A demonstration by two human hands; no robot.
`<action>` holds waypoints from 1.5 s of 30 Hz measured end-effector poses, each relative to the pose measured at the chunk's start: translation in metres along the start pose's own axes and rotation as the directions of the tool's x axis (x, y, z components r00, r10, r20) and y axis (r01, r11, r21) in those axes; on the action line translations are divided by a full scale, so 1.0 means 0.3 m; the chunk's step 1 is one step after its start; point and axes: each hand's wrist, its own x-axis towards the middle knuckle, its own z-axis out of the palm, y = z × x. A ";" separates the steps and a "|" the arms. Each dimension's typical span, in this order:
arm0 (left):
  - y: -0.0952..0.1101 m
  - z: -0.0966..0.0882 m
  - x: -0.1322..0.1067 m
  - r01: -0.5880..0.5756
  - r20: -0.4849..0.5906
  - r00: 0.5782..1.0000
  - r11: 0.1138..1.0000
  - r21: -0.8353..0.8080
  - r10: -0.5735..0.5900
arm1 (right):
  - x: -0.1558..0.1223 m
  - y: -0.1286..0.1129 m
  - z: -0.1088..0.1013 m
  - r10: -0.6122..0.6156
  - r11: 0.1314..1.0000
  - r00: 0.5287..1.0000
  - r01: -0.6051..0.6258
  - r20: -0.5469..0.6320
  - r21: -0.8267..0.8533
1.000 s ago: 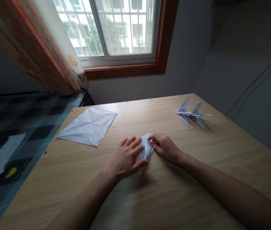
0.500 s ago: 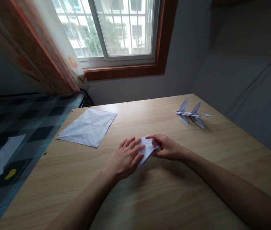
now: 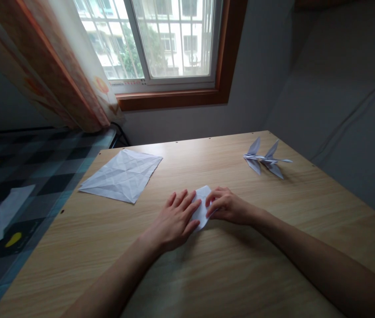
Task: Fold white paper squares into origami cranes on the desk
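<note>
A small piece of folded white paper point(image 3: 201, 213) lies on the wooden table point(image 3: 160, 282) between my hands. My left hand point(image 3: 177, 218) rests flat with fingers spread, its fingertips pressing the paper's left side. At the paper's right edge, my right hand point(image 3: 229, 205) has its fingers curled and pinches that edge, covering part of it. Farther left lies a creased, unfolded white sheet point(image 3: 124, 176). Toward the back right sits a folded paper figure point(image 3: 263, 159) with several pointed, wing-like flaps.
Left of the table is a checked cloth surface point(image 3: 74, 148) with white paper point(image 3: 8, 214) on it. Behind stand a window point(image 3: 177, 44) with a brown frame and an orange curtain point(image 3: 58, 57). A grey wall borders the right side.
My right hand has shifted slightly down along the paper's right edge, its index finger drawn back from the top corner. The paper looks flatter. My left hand has stayed in place.
</note>
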 end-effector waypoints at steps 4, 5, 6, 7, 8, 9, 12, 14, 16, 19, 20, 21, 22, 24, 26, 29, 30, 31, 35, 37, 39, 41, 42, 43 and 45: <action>-0.005 -0.007 -0.003 -0.006 0.074 0.997 1.000 0.015 0.005 | 0.011 0.000 -0.002 0.033 0.998 0.999 -0.031 -0.039 0.053; -0.007 -0.010 -0.003 -0.008 0.097 0.995 1.000 0.015 0.007 | 0.014 -0.003 -0.001 0.050 0.998 0.998 -0.047 -0.045 0.051; -0.008 -0.014 -0.003 -0.010 0.118 0.993 1.000 0.015 0.009 | 0.016 -0.007 0.002 0.069 0.997 0.996 -0.067 -0.051 0.037; -0.010 -0.018 -0.003 -0.011 0.135 0.991 1.000 0.015 0.009 | 0.017 -0.010 0.005 0.093 0.996 0.994 -0.092 -0.059 0.012; -0.012 -0.022 -0.003 -0.011 0.151 0.989 1.000 0.016 0.008 | 0.018 -0.014 0.009 0.119 0.992 0.990 -0.121 -0.068 -0.021; -0.013 -0.027 -0.003 -0.010 0.167 0.986 1.000 0.019 0.006 | 0.020 -0.016 0.013 0.149 0.987 0.986 -0.154 -0.079 -0.055; -0.014 -0.039 -0.001 -0.009 0.208 0.978 1.000 0.024 0.004 | 0.024 -0.018 0.023 0.245 0.961 0.963 -0.256 -0.112 -0.105; -0.014 -0.045 0.000 -0.015 0.222 0.975 1.000 0.022 0.010 | 0.026 -0.018 0.026 0.286 0.950 0.951 -0.298 -0.119 -0.096; -0.014 -0.047 -0.001 -0.023 0.221 0.975 1.000 0.021 0.017 | 0.028 -0.020 0.027 0.322 0.940 0.938 -0.333 -0.130 -0.075; -0.011 -0.037 -0.002 -0.006 0.192 0.981 1.000 0.015 0.003 | 0.027 -0.025 0.030 0.364 0.925 0.918 -0.376 -0.159 -0.050; -0.009 -0.031 -0.002 0.008 0.178 0.984 1.000 0.013 -0.010 | 0.026 -0.027 0.031 0.371 0.922 0.913 -0.384 -0.168 -0.051; -0.007 -0.024 -0.002 0.022 0.163 0.986 1.000 0.013 -0.023 | 0.025 -0.028 0.032 0.374 0.920 0.911 -0.388 -0.174 -0.057; -0.004 -0.017 -0.001 0.034 0.147 0.988 0.999 0.013 -0.035 | 0.024 -0.030 0.033 0.376 0.918 0.909 -0.392 -0.178 -0.064; 0.004 -0.006 0.001 0.043 0.123 0.991 0.999 0.017 -0.045 | 0.023 -0.035 0.035 0.386 0.911 0.904 -0.404 -0.184 -0.078; 0.011 0.000 0.002 0.042 0.112 0.993 0.999 0.022 -0.044 | 0.025 -0.042 0.037 0.398 0.903 0.896 -0.420 -0.195 -0.089; 0.020 -0.006 0.003 0.034 0.114 0.993 0.999 0.038 -0.039 | 0.030 -0.051 0.037 0.415 0.887 0.883 -0.446 -0.219 -0.120; 0.023 -0.010 0.003 0.030 0.117 0.993 0.999 0.045 -0.035 | 0.032 -0.052 0.037 0.422 0.879 0.877 -0.458 -0.230 -0.135; 0.026 -0.015 0.003 0.022 0.123 0.992 0.999 0.050 -0.028 | 0.033 -0.052 0.037 0.431 0.869 0.870 -0.472 -0.241 -0.151; 0.035 -0.034 0.000 -0.014 0.140 0.990 0.998 0.055 0.006 | 0.033 -0.044 0.039 0.429 0.837 0.859 -0.495 -0.282 -0.234; 0.040 -0.036 -0.001 -0.033 0.146 0.989 0.998 0.055 0.024 | 0.026 -0.042 0.042 0.346 0.847 0.890 -0.432 -0.296 -0.309; 0.042 -0.032 -0.001 -0.048 0.153 0.988 0.997 0.055 0.039 | 0.018 -0.044 0.048 0.215 0.874 0.937 -0.310 -0.275 -0.373; 0.042 -0.023 -0.001 -0.051 0.153 0.987 0.997 0.055 0.042 | 0.010 -0.051 0.056 0.107 0.899 0.971 -0.186 -0.214 -0.395; 0.041 -0.018 0.000 -0.047 0.145 0.989 0.997 0.055 0.039 | 0.007 -0.057 0.059 0.081 0.908 0.980 -0.148 -0.184 -0.393; 0.038 -0.013 0.000 -0.042 0.133 0.991 0.998 0.055 0.035 | 0.005 -0.064 0.062 0.077 0.911 0.983 -0.137 -0.166 -0.388; 0.033 -0.005 0.000 -0.034 0.104 0.994 0.998 0.049 0.029 | 0.003 -0.082 0.064 0.118 0.907 0.981 -0.171 -0.156 -0.384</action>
